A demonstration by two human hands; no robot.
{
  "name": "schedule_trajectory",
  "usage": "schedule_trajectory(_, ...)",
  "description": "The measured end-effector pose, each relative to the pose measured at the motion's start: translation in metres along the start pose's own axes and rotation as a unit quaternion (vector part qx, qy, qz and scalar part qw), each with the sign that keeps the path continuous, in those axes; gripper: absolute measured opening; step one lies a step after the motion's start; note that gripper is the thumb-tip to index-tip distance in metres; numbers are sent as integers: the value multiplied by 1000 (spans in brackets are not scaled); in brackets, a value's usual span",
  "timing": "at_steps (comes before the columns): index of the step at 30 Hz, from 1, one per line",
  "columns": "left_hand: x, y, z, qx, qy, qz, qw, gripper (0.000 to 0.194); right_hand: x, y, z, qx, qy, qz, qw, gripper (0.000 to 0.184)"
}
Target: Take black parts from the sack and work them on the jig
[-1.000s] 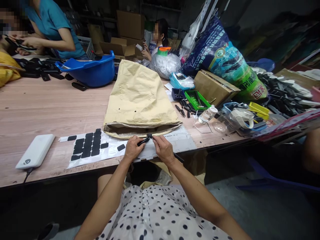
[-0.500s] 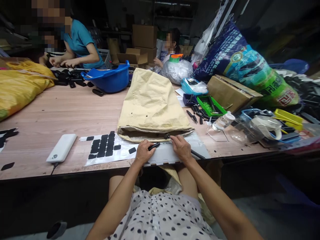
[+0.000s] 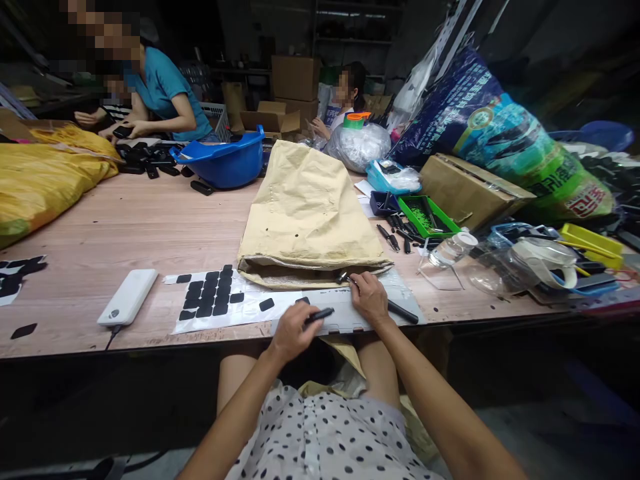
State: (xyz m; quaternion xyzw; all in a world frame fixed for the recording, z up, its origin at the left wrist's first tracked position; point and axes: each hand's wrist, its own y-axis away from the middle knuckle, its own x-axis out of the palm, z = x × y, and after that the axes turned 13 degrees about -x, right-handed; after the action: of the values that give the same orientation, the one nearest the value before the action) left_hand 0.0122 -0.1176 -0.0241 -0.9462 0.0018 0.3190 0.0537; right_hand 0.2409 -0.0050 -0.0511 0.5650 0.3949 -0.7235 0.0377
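My left hand (image 3: 294,333) is closed around a short black pen-shaped piece (image 3: 319,315), held just above the table's front edge. My right hand (image 3: 369,298) grips a slim hammer-like tool with a shiny metal head (image 3: 343,277) and a black handle (image 3: 403,312) that sticks out beyond the palm. The metal head is at the open mouth of a flattened cream sack (image 3: 305,213). Beneath both hands lies a grey-white sheet (image 3: 340,312) along the table edge. Inside the sack is dark, so its contents are hidden.
Left are black stickers (image 3: 207,293) on backing sheet and a cabled white power bank (image 3: 127,298). Behind stand a blue basin (image 3: 225,163) and two people. Rightward lie black pieces (image 3: 395,237), a green tray (image 3: 425,217), a clear bottle (image 3: 453,250) and a carton (image 3: 470,190).
My left hand has drawn back toward me and lifted, with the black pen-shaped piece in it. My right hand stays at the sack's mouth, and the tool's metal head shows more clearly.
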Motion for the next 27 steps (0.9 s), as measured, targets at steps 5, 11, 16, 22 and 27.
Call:
schedule_trajectory(5,21,56,-3,-48,-24,158,986,26,1,1,1,1,14,-6,1000,23)
schedule_trajectory(11,39,61,18,-272,-206,227,912,25,2,0,3,5,14,-2,1000,21)
schedule_trajectory(16,44,59,29,-313,-269,248,876,32,1,-1,5,4,20,-9,1000,20)
schedule_trajectory(22,34,51,13,-275,-229,284,889,22,2,0,7,12,18,-3,1000,20)
schedule_trajectory(27,15,6,-17,-166,-46,264,949,25,0,-2,9,12,21,9,1000,20)
